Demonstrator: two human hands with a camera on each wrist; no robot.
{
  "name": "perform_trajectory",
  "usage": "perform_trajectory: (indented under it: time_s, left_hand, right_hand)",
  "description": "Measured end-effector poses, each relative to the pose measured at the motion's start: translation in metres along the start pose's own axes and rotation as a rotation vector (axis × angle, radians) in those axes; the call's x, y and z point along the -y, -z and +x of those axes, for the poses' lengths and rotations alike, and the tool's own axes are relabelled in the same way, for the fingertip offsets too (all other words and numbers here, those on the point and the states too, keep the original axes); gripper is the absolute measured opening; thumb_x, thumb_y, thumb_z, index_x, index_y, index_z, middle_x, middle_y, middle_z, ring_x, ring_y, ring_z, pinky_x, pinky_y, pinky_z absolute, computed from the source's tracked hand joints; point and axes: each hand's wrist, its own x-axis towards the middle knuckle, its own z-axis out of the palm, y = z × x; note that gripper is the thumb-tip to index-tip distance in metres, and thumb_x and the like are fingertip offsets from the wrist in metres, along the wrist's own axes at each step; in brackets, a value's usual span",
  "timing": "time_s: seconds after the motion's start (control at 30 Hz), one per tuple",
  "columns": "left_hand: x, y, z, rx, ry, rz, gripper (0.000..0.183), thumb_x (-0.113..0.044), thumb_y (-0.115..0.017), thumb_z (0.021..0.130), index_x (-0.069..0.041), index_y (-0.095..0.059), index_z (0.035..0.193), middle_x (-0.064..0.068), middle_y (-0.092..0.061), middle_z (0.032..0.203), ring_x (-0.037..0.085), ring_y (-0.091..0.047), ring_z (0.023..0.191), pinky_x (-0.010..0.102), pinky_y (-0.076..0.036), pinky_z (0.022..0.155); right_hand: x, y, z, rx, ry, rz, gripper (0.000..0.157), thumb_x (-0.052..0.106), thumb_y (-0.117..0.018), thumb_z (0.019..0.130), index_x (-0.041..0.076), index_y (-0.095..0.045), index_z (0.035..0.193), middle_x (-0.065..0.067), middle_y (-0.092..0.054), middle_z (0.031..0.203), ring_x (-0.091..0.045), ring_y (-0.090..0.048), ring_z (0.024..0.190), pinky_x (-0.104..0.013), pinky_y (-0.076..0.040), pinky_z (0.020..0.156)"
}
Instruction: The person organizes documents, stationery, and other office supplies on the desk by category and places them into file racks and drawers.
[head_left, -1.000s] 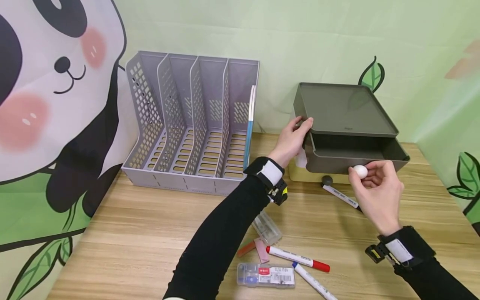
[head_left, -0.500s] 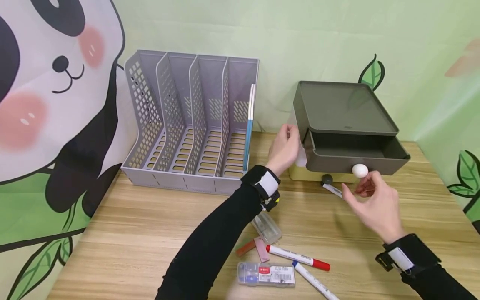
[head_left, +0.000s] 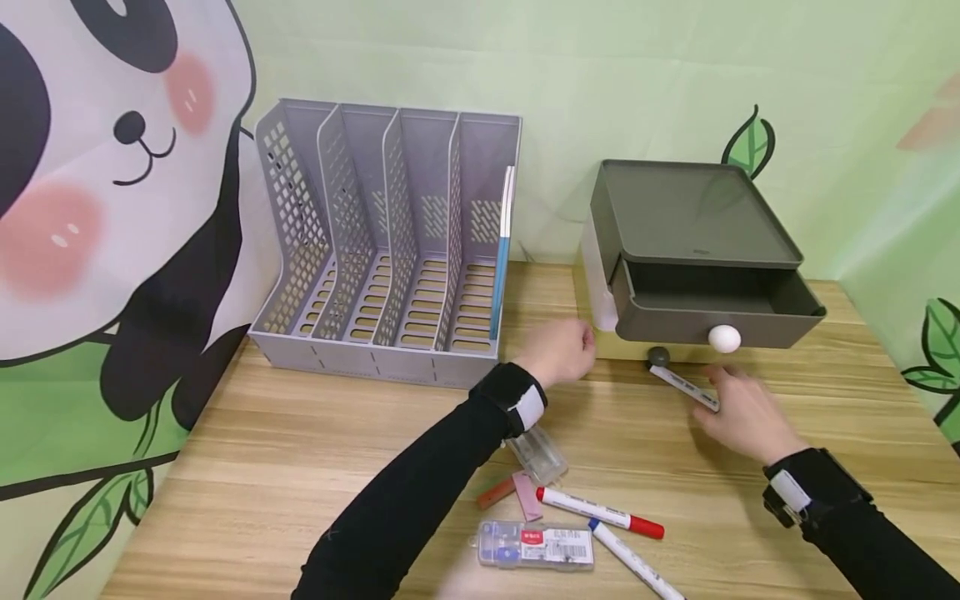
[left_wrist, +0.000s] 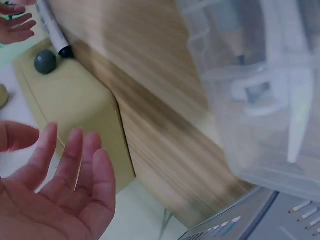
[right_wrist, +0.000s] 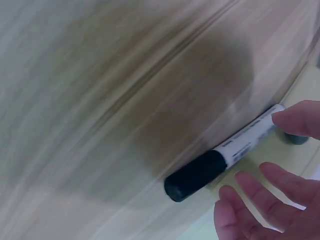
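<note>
My right hand (head_left: 746,412) reaches down to a white marker with a black cap (right_wrist: 245,142), which lies at the foot of the drawer box. In the right wrist view its fingers are spread around the marker without gripping it. My left hand (head_left: 558,350) hovers at the box's lower left corner, holding nothing, and the left wrist view shows its fingers loosely bent. The box has a dark grey top drawer (head_left: 667,327) pulled partway out, with a white knob (head_left: 724,338) on its front. Below it, a dark round knob (head_left: 658,357) projects from the yellow bottom section (head_left: 622,348).
A grey file rack (head_left: 375,358) stands at the back left, with thin booklets (head_left: 501,267) in its right slot. Toward the front lie a clear case (head_left: 538,456), a pink eraser-like strip (head_left: 527,497), a red marker (head_left: 600,512), a blue marker (head_left: 633,558) and a labelled clear box (head_left: 535,546).
My right hand has let go of the white knob and lowered to the black-capped marker. My left hand has left the box's upper side and moved down toward the table. The drawer stays pulled out.
</note>
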Motion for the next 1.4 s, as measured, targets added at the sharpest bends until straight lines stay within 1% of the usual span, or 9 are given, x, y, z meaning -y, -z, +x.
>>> perform_trajectory:
  time_s: [0.17,0.27,0.4,0.63,0.93,1.07,1.2,1.3,1.4]
  left_hand:
    - [0.002,-0.007,-0.002,0.04,-0.035,0.052,0.014,-0.022,-0.052,0.092,-0.016,-0.061,0.084,-0.005,-0.059,0.081,0.012,-0.055,0.075,0.026,-0.044,0.065]
    - [0.003,-0.009,-0.003,0.046,-0.037,0.065,0.014,-0.023,-0.053,0.092,-0.016,-0.064,0.088,-0.005,-0.061,0.085,0.012,-0.057,0.078,0.027,-0.046,0.068]
    - [0.006,-0.012,-0.004,0.065,-0.027,0.058,0.014,-0.024,-0.053,0.093,-0.016,-0.064,0.091,-0.006,-0.061,0.087,0.011,-0.056,0.078,0.027,-0.046,0.066]
    - [0.008,-0.013,-0.006,0.073,-0.032,0.052,0.014,-0.023,-0.053,0.093,-0.017,-0.064,0.089,-0.006,-0.061,0.087,0.011,-0.055,0.078,0.027,-0.045,0.065]
    - [0.01,-0.016,-0.009,0.06,-0.031,0.037,0.013,-0.022,-0.053,0.092,-0.016,-0.064,0.093,-0.006,-0.061,0.089,0.011,-0.056,0.081,0.028,-0.047,0.066]
    - [0.012,-0.018,-0.009,0.05,-0.029,0.016,0.012,-0.021,-0.053,0.091,-0.017,-0.064,0.094,-0.006,-0.061,0.088,0.011,-0.055,0.08,0.027,-0.046,0.066]
    - [0.012,-0.019,-0.009,0.031,-0.028,-0.005,0.014,-0.022,-0.054,0.091,-0.016,-0.065,0.098,-0.006,-0.061,0.088,0.011,-0.056,0.08,0.026,-0.046,0.066]
    - [0.013,-0.019,-0.009,0.009,-0.021,-0.06,0.019,-0.022,-0.054,0.092,-0.014,-0.065,0.105,-0.006,-0.061,0.088,0.01,-0.056,0.079,0.024,-0.045,0.066]
    - [0.013,-0.019,-0.009,-0.021,-0.012,-0.149,0.023,-0.021,-0.052,0.093,-0.012,-0.063,0.111,-0.004,-0.062,0.091,0.01,-0.057,0.081,0.023,-0.046,0.069]
  right_hand:
    - [-0.007,-0.005,0.004,0.037,-0.004,-0.007,0.04,0.01,-0.072,0.074,-0.011,-0.06,0.105,-0.024,-0.059,0.087,-0.029,-0.052,0.067,-0.047,-0.045,0.056]
    - [-0.008,-0.007,0.005,0.059,-0.027,0.005,0.036,0.009,-0.072,0.074,-0.009,-0.061,0.104,-0.02,-0.058,0.084,-0.028,-0.053,0.066,-0.045,-0.045,0.055]
    - [-0.008,-0.01,0.005,0.077,-0.055,0.024,0.033,0.008,-0.07,0.075,-0.008,-0.061,0.102,-0.017,-0.057,0.081,-0.026,-0.053,0.064,-0.041,-0.043,0.052]
    - [-0.006,-0.012,0.006,0.059,-0.053,0.028,0.025,0.006,-0.067,0.077,-0.004,-0.061,0.098,-0.01,-0.055,0.073,-0.02,-0.048,0.056,-0.033,-0.037,0.044]
    - [0.002,-0.017,0.002,0.052,-0.033,0.034,0.02,0.006,-0.066,0.078,0.0,-0.061,0.096,-0.007,-0.054,0.074,-0.017,-0.046,0.055,-0.031,-0.035,0.043]
    - [0.008,-0.018,0.0,0.038,0.005,0.041,0.019,0.006,-0.066,0.078,0.001,-0.061,0.095,-0.005,-0.054,0.073,-0.016,-0.044,0.056,-0.03,-0.034,0.044]
    - [0.016,-0.017,0.001,0.009,0.06,0.067,0.018,0.005,-0.068,0.078,0.002,-0.062,0.095,-0.005,-0.055,0.076,-0.016,-0.046,0.059,-0.03,-0.038,0.048]
    - [0.022,-0.016,0.003,-0.013,0.09,0.095,0.018,0.005,-0.069,0.079,0.003,-0.062,0.096,-0.003,-0.056,0.077,-0.015,-0.047,0.062,-0.03,-0.04,0.051]
    - [0.029,-0.016,0.004,-0.038,0.113,0.117,0.019,0.005,-0.069,0.079,0.004,-0.062,0.097,-0.002,-0.057,0.077,-0.014,-0.048,0.062,-0.03,-0.041,0.053]
